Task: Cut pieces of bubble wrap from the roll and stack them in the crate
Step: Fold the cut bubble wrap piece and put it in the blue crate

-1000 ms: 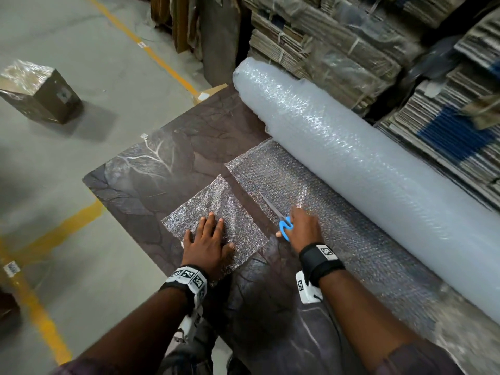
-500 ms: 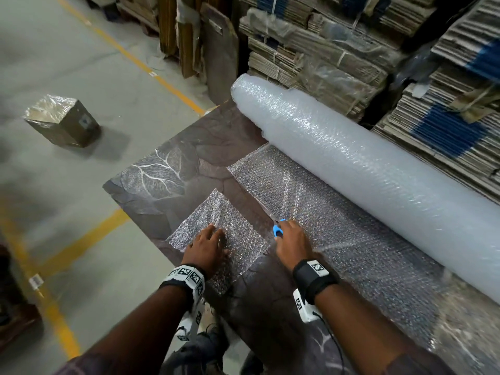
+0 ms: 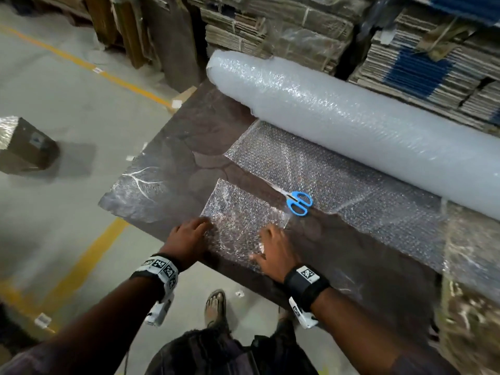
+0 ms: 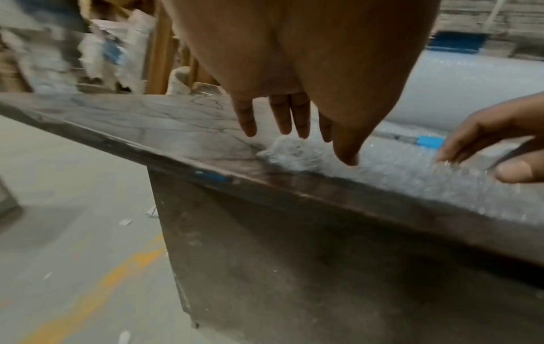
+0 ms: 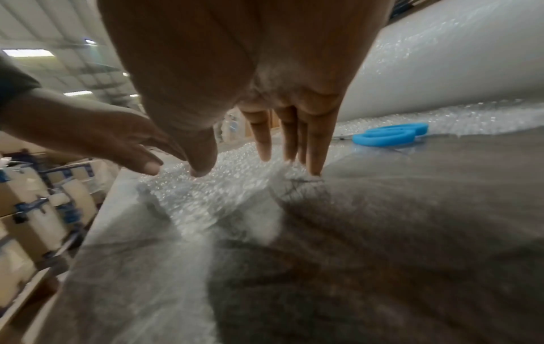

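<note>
A cut square piece of bubble wrap (image 3: pixel 240 215) lies flat near the front edge of the dark marbled table (image 3: pixel 162 163). My left hand (image 3: pixel 189 236) rests with straight fingers on the piece's left edge, and my right hand (image 3: pixel 273 244) lies flat on its right side. In the wrist views the left hand (image 4: pixel 294 130) and the right hand (image 5: pixel 265 158) both show straight fingers over the wrap. Blue-handled scissors (image 3: pixel 297 203) lie free on the unrolled sheet (image 3: pixel 338 190), just beyond the piece. The big bubble wrap roll (image 3: pixel 338 117) runs along the table's back. No crate is in view.
Stacks of flattened cardboard (image 3: pixel 297 31) rise behind the roll. A wrapped brown box (image 3: pixel 24 144) stands on the concrete floor at left, beside yellow floor lines (image 3: pixel 89 255). My sandalled foot (image 3: pixel 215 307) is below the table's front edge.
My right hand has let go of the scissors, which now lie on the sheet, and has moved onto the cut piece. My left hand slid to the piece's left edge.
</note>
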`<state>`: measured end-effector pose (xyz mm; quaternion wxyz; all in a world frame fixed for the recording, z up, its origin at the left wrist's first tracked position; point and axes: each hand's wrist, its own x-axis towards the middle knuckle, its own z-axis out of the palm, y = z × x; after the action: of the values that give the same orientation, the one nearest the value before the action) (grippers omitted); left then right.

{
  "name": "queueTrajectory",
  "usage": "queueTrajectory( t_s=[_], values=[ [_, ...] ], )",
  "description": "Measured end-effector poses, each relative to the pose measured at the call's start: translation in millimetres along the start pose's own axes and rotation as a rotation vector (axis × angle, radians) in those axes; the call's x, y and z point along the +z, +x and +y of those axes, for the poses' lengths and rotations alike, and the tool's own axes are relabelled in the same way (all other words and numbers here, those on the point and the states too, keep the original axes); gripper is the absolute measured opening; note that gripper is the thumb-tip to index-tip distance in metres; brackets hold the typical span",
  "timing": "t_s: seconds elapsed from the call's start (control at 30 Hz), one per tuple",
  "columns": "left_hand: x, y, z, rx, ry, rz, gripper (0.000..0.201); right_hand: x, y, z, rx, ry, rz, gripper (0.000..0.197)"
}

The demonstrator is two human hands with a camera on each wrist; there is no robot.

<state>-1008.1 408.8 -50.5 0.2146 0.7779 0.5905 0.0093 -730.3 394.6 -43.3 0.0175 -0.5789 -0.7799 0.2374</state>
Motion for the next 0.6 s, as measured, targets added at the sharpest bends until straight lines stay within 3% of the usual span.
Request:
queueTrajectory(
  t_s=[0.13,0.27,0.43,0.5,0.6],
  values=[
    [-7,-4,-31,0.096,0.022,-0.086,0.080,11,-3,-20,0.072,-0.021,0.122,0.052],
    [-12,2,-42,0.186,-0.035,-0.074,0.065,24,-13,-44,0.052,-0.059,0.137,0.060],
    [-12,5,-51,0.267,-0.203,0.017,0.043,46,-33,-48,0.109,-0.009,0.073,0.100],
    [-11,5,-57,0.258,-0.285,0.017,0.046,52,-39,-46,0.135,0.011,0.058,0.104],
    [-7,4,-68,0.293,-0.304,-0.028,0.061,57,-45,-46,0.135,-0.006,0.076,0.093]
  ],
)
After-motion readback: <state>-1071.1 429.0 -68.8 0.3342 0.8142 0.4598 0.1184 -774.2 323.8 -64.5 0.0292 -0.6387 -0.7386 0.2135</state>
